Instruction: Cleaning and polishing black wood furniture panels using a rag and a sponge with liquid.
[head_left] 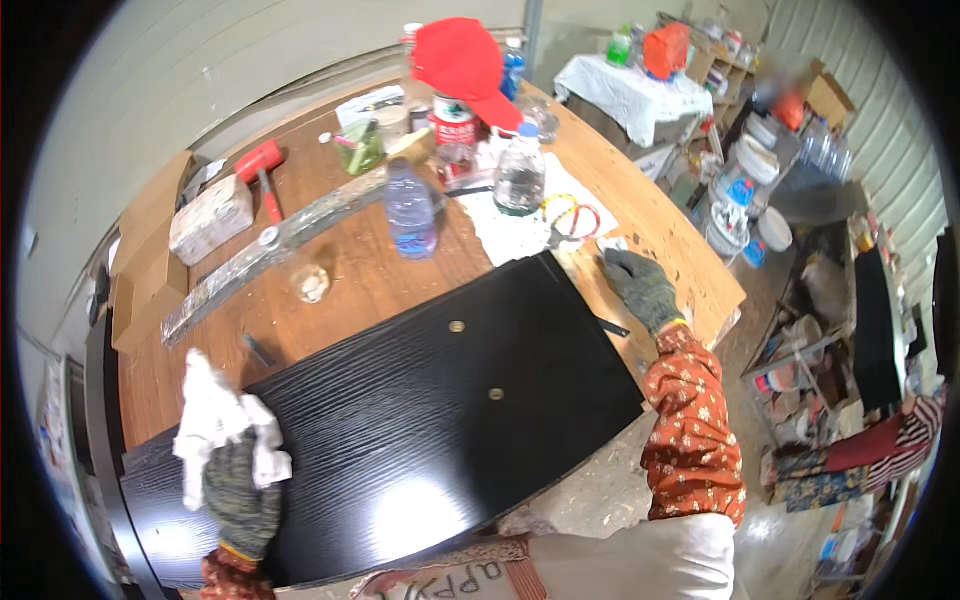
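Note:
A glossy black wood-grain panel (400,440) with two small round brass-coloured fittings lies across the near side of the wooden table. My left hand (243,495), in a dark grey-green knit glove, grips a crumpled white cloth (222,410) over the panel's left part. Beyond the panel's far right corner, my gloved right hand (640,285) rests low over the tabletop with its fingers bent. A small whitish scrap (612,243) is at those fingertips; whether they pinch it is unclear. Close by lie scissors with yellow and red handles (572,218) and a thin black strip (612,327).
Clear bottles (520,175), a purple-tinted bottle (410,215), a red cap (460,65) on a can and a red mallet (260,160) stand or lie behind the panel. A long stained bar (270,250) crosses the table (350,280). Shelves with buckets (728,230) stand right.

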